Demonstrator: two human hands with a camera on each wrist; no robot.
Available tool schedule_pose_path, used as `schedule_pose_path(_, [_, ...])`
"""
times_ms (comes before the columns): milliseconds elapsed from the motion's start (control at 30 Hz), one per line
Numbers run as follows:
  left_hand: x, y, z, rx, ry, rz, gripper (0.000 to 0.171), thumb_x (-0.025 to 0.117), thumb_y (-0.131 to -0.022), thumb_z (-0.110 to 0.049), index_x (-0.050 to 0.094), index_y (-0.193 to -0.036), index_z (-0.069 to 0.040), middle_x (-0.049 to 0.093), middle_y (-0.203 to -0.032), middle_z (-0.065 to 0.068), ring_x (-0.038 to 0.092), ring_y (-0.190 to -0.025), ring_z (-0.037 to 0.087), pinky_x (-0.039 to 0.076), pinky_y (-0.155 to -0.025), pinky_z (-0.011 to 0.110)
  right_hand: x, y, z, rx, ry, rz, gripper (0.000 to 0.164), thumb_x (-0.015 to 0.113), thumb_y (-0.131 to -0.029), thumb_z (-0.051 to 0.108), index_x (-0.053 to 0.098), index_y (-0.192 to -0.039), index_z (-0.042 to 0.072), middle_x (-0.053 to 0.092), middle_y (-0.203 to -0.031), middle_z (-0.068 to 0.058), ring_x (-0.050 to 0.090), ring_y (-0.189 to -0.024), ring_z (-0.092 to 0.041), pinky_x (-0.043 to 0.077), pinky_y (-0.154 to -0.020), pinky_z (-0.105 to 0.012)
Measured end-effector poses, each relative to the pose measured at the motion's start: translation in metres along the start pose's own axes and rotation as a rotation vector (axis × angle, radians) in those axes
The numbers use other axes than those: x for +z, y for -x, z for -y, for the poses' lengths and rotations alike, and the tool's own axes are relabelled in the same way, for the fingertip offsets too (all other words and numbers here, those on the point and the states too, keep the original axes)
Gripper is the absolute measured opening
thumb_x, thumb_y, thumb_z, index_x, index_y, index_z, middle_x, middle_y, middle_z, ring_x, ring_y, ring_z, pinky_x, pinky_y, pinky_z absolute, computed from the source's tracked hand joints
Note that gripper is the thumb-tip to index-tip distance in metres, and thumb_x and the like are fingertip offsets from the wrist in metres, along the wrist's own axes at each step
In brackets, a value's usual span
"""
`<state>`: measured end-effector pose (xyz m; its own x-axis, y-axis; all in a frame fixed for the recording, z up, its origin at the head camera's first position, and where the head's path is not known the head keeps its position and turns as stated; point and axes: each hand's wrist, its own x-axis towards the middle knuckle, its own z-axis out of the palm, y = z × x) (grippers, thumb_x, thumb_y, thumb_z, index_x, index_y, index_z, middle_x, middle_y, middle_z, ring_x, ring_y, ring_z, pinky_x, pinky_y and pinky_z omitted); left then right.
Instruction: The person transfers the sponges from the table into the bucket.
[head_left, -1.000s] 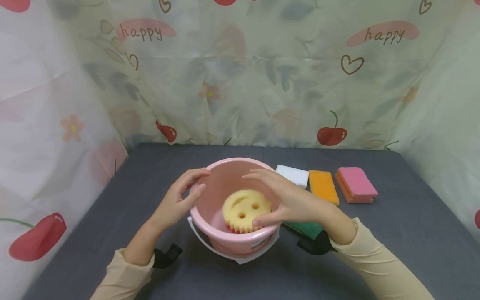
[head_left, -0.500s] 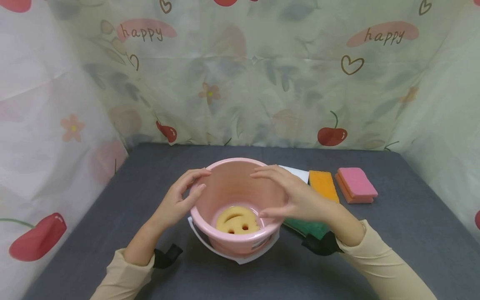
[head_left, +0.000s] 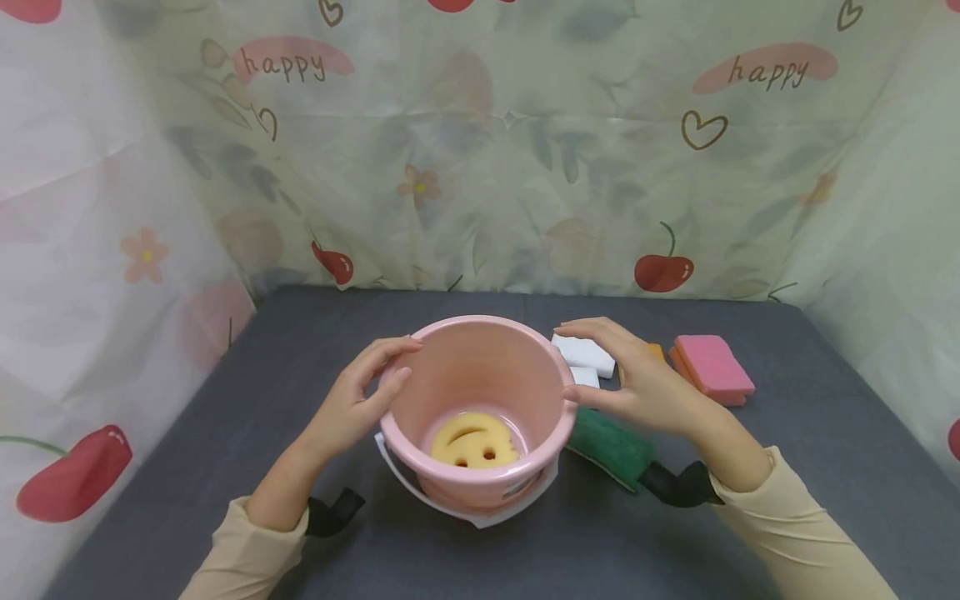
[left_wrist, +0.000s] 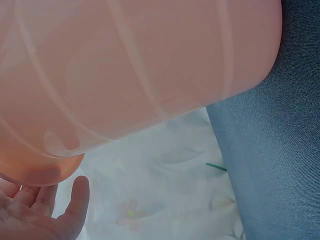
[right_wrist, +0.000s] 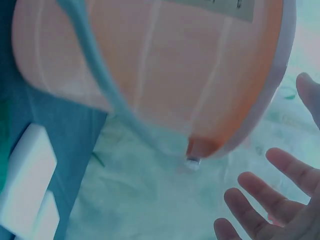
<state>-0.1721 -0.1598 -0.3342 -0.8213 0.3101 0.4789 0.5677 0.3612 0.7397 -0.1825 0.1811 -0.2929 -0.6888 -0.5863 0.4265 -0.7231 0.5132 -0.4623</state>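
So I've got a yellow smiley sponge (head_left: pixel 472 437) lying in the bottom of this pink bucket (head_left: pixel 480 362), toward 6 o'clock. I'd call this the just-dropped-it-in step. My left hand (head_left: pixel 358 400) is at the rim around 9 o'clock, fingers loose, thumb apart; can't tell if it's bearing any weight. Right hand (head_left: pixel 637 375) is spread, nothing in it, at 3. Next move probably calls for turning toward the white blocks (head_left: pixel 583 355) at 2 or green pad (head_left: pixel 611 446) at 4.
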Motion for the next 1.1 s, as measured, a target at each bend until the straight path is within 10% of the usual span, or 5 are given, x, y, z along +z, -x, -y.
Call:
schedule_pose_path(667, [0.0, 0.0, 0.0, -0.004, -0.004, 0.002, 0.032, 0.056, -0.09, -0.007, 0.056, -0.123, -0.009, 0.056, -0.124, 0.006, 0.048, -0.115, 0.003, 0.037, -0.096, 0.01, -0.013, 0.024, -0.065, 0.235, 0.095, -0.168, 0.044, 0.065, -0.086, 0.014, 0.051, -0.126, 0.0, 0.054, -0.123, -0.018, 0.049, -0.11, -0.033, 0.044, -0.086, -0.052])
schedule_pose_path(1100, [0.0, 0.0, -0.001, -0.013, -0.007, 0.007, 0.032, 0.056, -0.091, -0.008, 0.056, -0.123, -0.009, 0.056, -0.124, 0.006, 0.048, -0.115, 0.006, 0.038, -0.096, 0.012, -0.022, 0.049, -0.103, 0.536, 0.156, -0.203, 0.051, 0.058, -0.091, 0.027, 0.044, -0.128, -0.006, 0.045, -0.128, -0.03, 0.041, -0.113, -0.044, 0.034, -0.092, -0.062])
